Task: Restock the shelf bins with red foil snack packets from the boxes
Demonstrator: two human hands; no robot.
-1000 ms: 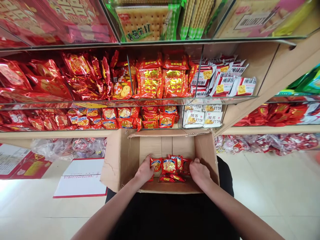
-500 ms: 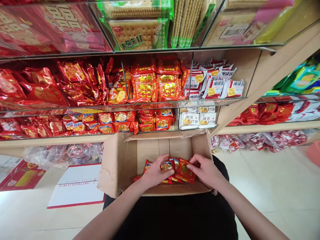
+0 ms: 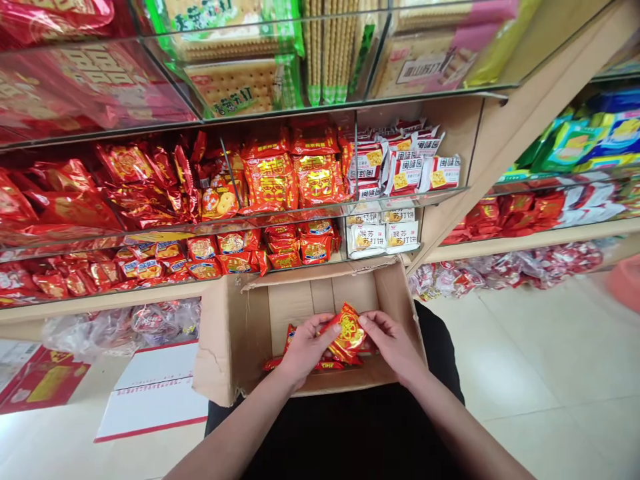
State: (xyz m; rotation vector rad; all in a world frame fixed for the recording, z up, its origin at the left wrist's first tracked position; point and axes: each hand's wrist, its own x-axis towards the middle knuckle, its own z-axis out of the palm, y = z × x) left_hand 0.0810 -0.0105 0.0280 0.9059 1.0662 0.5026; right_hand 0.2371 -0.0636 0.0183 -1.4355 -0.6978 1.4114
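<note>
Between both hands is a red and gold biscuit packet (image 3: 349, 333), its printed face turned up. My left hand (image 3: 311, 347) is closed on its left side, thumb on top. My right hand (image 3: 393, 343) pinches the packet's right edge between thumb and fingers. Both hands are inside an open cardboard box (image 3: 320, 283) on my lap. Other small red packets (image 3: 280, 362) lie on the box's bottom, partly covered by my left hand.
Ahead, glass-fronted shelves hold red packets (image 3: 270, 180), white cracker packets (image 3: 385, 237) and large green-edged cracker packs (image 3: 240, 83). A white flat carton (image 3: 150, 387) lies on the floor at left. Bagged goods (image 3: 455, 283) sit under the right shelf.
Both hands have come together and lifted the red packet from the others in the box, turning its gold-printed side upward. The camera view has shifted slightly right.
</note>
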